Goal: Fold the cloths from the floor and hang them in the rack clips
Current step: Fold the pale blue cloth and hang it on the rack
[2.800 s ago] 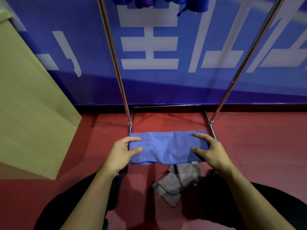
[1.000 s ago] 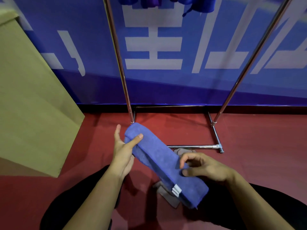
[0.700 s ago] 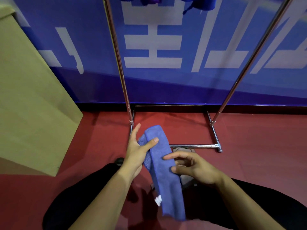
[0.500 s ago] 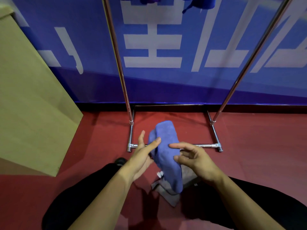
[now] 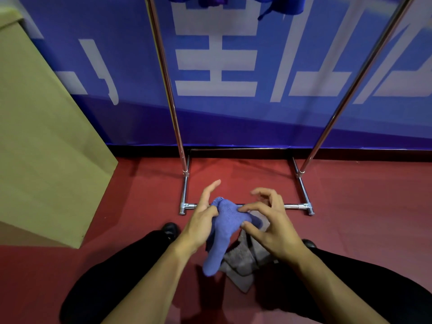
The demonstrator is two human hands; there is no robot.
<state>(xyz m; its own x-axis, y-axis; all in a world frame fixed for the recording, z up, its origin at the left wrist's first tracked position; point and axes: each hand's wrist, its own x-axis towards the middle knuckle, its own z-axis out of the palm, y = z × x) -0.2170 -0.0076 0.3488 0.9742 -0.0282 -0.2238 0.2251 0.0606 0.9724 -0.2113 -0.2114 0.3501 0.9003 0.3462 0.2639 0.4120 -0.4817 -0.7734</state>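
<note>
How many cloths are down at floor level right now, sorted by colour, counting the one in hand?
Blue cloth: 1, held between the left hand and the right hand
Grey cloth: 1, lying on the red floor
Total: 2
Some blue and purple cloth hangs at the top edge, cut off, so I left it out.

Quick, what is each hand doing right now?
Left hand: grips the blue cloth near its top.
Right hand: pinches the same cloth with thumb and fingertips.

blue cloth point(image 5: 222, 232) folded, hanging lengthwise, grey cloth point(image 5: 245, 263) crumpled on floor
</note>
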